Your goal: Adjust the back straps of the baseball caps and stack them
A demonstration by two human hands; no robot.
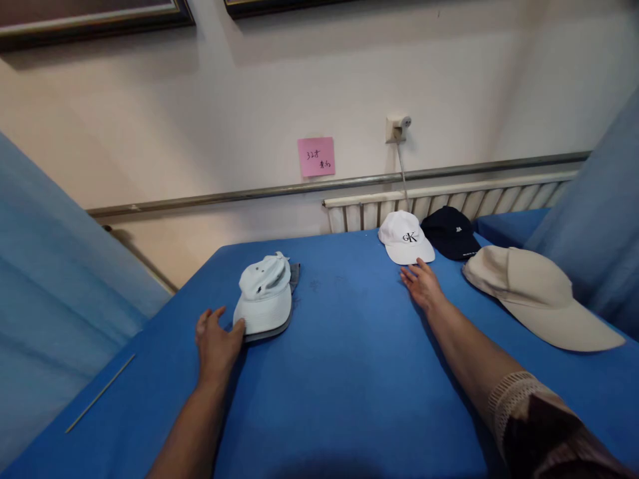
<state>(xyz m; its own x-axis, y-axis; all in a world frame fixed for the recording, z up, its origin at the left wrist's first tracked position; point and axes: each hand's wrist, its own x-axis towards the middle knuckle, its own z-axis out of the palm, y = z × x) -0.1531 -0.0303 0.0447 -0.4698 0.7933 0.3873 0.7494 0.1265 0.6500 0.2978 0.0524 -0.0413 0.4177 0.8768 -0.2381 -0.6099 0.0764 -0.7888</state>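
Observation:
A blue-covered table (349, 359) holds several caps. My left hand (215, 338) lies flat with fingers apart, its thumb touching the brim of a pale cap (263, 293) that sits on a grey cap (295, 274). My right hand (422, 283) rests flat and open just short of the brim of a white cap (405, 238) with a black logo. A dark navy cap (452, 231) lies right of the white one. A large beige cap (536, 293) lies at the right.
Behind the table runs a white radiator (449, 199) under a metal rail. A pink note (316, 157) and a wall socket (398, 126) with a cable are on the wall. Blue fabric (50, 286) hangs at both sides. A thin stick (100, 392) lies at the left.

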